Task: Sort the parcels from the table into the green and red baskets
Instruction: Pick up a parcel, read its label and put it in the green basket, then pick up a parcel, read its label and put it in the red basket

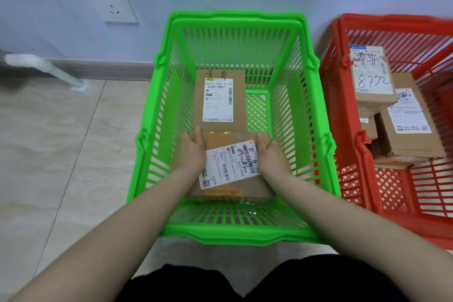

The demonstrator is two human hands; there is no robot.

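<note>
A cardboard parcel (228,167) with a white label and orange tape is inside the green basket (235,235), near its front. My left hand (192,151) grips its left side and my right hand (270,153) grips its right side, thumbs on top. Behind it in the same basket lies another brown parcel (220,98) with a white shipping label. The red basket (348,179) stands to the right and holds several cardboard parcels (372,78), some stacked.
Both baskets stand on a tiled floor (61,154) against a pale wall. A wall socket (111,1) is at the upper left, and a white pipe (49,68) runs down to the floor at the left. My dark-clothed knees show at the bottom edge.
</note>
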